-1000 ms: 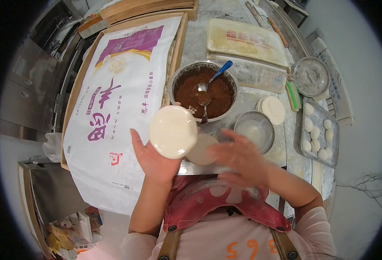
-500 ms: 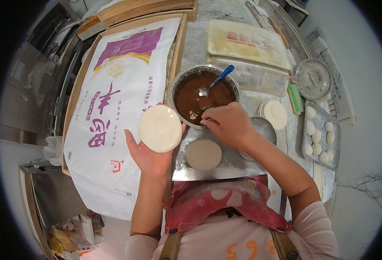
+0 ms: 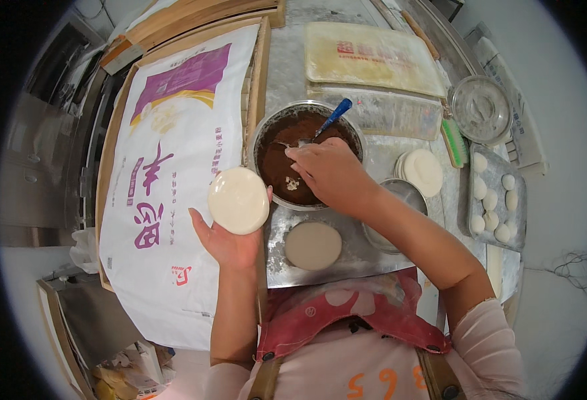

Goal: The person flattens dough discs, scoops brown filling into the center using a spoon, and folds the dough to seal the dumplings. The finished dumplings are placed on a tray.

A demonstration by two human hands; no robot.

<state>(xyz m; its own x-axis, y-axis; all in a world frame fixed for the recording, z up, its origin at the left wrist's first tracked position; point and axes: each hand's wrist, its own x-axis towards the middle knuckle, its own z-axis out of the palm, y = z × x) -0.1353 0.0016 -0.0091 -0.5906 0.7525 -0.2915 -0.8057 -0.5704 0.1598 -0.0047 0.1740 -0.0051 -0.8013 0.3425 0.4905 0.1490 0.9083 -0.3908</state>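
Observation:
My left hand is held palm up with a round flat white dough wrapper resting on its fingers, just left of a metal bowl of dark brown filling. My right hand is over that bowl and grips a spoon with a blue handle, its metal end in the filling. Another flat dough round lies on the steel counter right below the bowl.
A large white flour sack lies on a wooden board at left. A stack of dough rounds, a small empty metal bowl, a tray of dough balls, a green brush and a lidded container sit at right.
My right hand moved from near my body up to the filling bowl and took hold of the spoon. My left hand with the wrapper shifted slightly left and stayed raised.

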